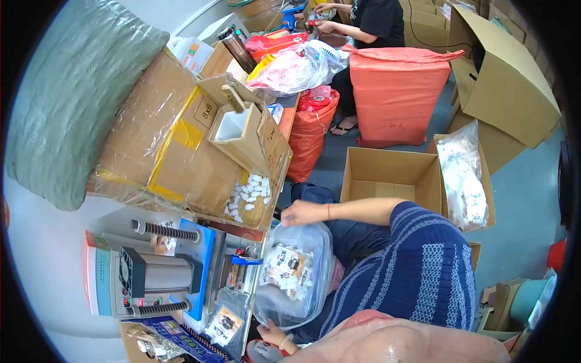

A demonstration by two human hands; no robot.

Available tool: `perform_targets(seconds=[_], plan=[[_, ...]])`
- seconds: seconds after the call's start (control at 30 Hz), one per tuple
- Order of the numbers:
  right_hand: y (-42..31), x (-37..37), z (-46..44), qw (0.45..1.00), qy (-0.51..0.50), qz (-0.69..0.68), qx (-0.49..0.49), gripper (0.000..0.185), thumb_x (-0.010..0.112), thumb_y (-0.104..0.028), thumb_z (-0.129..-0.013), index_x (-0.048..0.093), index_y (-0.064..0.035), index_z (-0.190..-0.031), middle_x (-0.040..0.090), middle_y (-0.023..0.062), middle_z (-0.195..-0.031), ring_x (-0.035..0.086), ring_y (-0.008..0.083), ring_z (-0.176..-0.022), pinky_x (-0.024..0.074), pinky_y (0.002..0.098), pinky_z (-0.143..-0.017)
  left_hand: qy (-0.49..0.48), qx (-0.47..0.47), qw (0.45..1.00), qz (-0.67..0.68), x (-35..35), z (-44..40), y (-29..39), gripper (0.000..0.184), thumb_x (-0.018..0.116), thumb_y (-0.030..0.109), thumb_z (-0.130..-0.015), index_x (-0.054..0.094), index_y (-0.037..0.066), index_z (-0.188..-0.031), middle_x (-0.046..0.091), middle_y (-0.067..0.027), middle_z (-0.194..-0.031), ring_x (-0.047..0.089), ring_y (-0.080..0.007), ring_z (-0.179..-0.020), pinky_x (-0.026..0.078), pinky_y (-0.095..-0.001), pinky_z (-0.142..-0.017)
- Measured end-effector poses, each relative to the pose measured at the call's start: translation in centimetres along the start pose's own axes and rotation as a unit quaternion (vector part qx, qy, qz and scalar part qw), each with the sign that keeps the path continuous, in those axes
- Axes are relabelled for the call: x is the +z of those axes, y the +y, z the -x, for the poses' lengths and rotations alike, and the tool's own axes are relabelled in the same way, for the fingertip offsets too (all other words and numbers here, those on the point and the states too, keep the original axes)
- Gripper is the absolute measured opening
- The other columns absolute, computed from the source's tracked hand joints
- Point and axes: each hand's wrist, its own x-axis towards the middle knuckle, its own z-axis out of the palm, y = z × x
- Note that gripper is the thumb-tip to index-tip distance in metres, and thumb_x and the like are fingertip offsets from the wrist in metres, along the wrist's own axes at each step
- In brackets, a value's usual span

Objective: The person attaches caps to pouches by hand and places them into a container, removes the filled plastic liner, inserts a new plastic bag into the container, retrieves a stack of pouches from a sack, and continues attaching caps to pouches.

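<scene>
A clear plastic bag lies spread open in a rounded shape over my lap, against the table's edge. Small printed white packets are gathered inside it. At the bag's far rim is my right hand, fingers closed on the plastic. My left hand grips the near rim, its fingers partly hidden. Beside the bag, a press machine with a blue plate stands on the table. A printed packet lies flat at the table's front corner.
Small white pieces lie on a big taped carton. An open cardboard box stands on the floor beside a bag of white items. A large red sack is behind. Another person works at the back.
</scene>
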Motion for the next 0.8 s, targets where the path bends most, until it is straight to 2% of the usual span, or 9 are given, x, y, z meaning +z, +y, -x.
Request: perform_targets(seconds=[0.07,0.13,0.2,0.3,0.4,0.47,0.67,0.73,0.8], plan=[[-1.0,-4.0,0.8,0.999,0.049,-0.013,-0.016,0.023,0.062,-0.028,-0.092,0.068,-0.0064,-0.094,0.07,0.0131,-0.084,0.068,0.0311,-0.077,0.0531,0.0375,-0.07,0.029,0.019,0.999,0.016,-3.1,0.7,-2.5,0.021,0.074,0.003,-0.074,0.058,-0.005,-0.084,0.056,-0.0085,-0.07,0.05,-0.02,-0.065,0.046,-0.0353,-0.065],[-2.1,-7.2,1.3,0.992,0.111,-0.029,-0.057,0.022,0.064,-0.025,-0.091,0.068,-0.0042,-0.094,0.069,0.0119,-0.082,0.067,0.03,-0.077,0.0535,0.0349,-0.07,0.044,-0.028,0.991,0.123,-6.9,1.3,-3.8,0.021,0.075,0.007,-0.077,0.059,-0.005,-0.082,0.064,-0.0152,-0.086,0.06,-0.0251,-0.086,0.048,-0.037,-0.081],[-5.1,-9.3,1.9,0.99,0.125,-0.041,-0.042,0.022,0.066,-0.025,-0.089,0.069,-0.004,-0.095,0.07,0.0115,-0.085,0.068,0.0296,-0.077,0.0537,0.035,-0.071,0.031,-0.014,0.991,0.128,-8.5,1.5,-3.0,0.021,0.075,0.007,-0.077,0.059,-0.005,-0.082,0.063,-0.0155,-0.088,0.06,-0.0252,-0.088,0.047,-0.0371,-0.082],[-6.6,-10.6,1.9,0.974,0.166,0.028,-0.15,0.019,0.067,-0.022,-0.087,0.068,-0.0034,-0.09,0.068,0.0125,-0.085,0.067,0.0307,-0.075,0.0537,0.0374,-0.071,-0.008,0.022,0.991,0.135,-10.6,2.6,-1.7,0.021,0.074,0.009,-0.078,0.059,-0.005,-0.082,0.063,-0.0164,-0.093,0.058,-0.0256,-0.093,0.046,-0.0374,-0.085],[-2.6,-10.3,2.5,0.943,0.024,0.328,-0.048,0.01,0.065,-0.011,-0.076,0.066,-0.0015,-0.078,0.059,0.0156,-0.077,0.066,0.0338,-0.068,0.0541,0.0433,-0.061,-0.054,0.061,0.987,0.137,-12.7,3.6,0.1,0.022,0.074,0.011,-0.078,0.059,-0.005,-0.082,0.063,-0.0173,-0.097,0.057,-0.0259,-0.098,0.045,-0.0377,-0.088],[0.6,-10.3,2.8,0.92,-0.012,0.391,-0.036,0.01,0.064,-0.01,-0.075,0.067,-0.0005,-0.074,0.061,0.0163,-0.079,0.067,0.0338,-0.067,0.0546,0.0439,-0.058,-0.081,0.095,0.983,0.137,-13.9,2.8,1.4,0.022,0.074,0.012,-0.079,0.059,-0.005,-0.082,0.062,-0.0179,-0.101,0.056,-0.0262,-0.101,0.044,-0.0379,-0.089],[-3.8,-13.0,4.0,0.89,-0.084,0.446,-0.038,0.016,0.066,-0.013,-0.078,0.068,0.0022,-0.075,0.066,0.0186,-0.081,0.068,0.0328,-0.071,0.0557,0.0399,-0.061,-0.161,0.147,0.965,0.145,-15.3,4.4,6.6,0.024,0.073,0.015,-0.08,0.059,-0.004,-0.081,0.061,-0.0197,-0.11,0.054,-0.0269,-0.111,0.041,-0.0385,-0.095],[-5.7,-13.9,4.1,0.882,-0.117,0.457,-0.003,0.019,0.068,-0.019,-0.079,0.071,-0.001,-0.076,0.068,0.0167,-0.081,0.068,0.0351,-0.069,0.054,0.0431,-0.056,-0.193,0.161,0.956,0.15,-15.2,4.5,9.0,0.025,0.073,0.016,-0.081,0.059,-0.004,-0.081,0.061,-0.0204,-0.113,0.053,-0.0272,-0.114,0.041,-0.0387,-0.097],[-8.3,-15.1,4.1,0.894,-0.156,0.418,0.05,0.021,0.069,-0.023,-0.081,0.071,-0.0027,-0.075,0.069,0.0151,-0.087,0.068,0.0333,-0.075,0.0538,0.0419,-0.061,-0.22,0.17,0.947,0.161,-14.6,4.8,11.4,0.025,0.073,0.017,-0.081,0.06,-0.004,-0.081,0.061,-0.021,-0.116,0.053,-0.0274,-0.117,0.04,-0.0389,-0.099]])
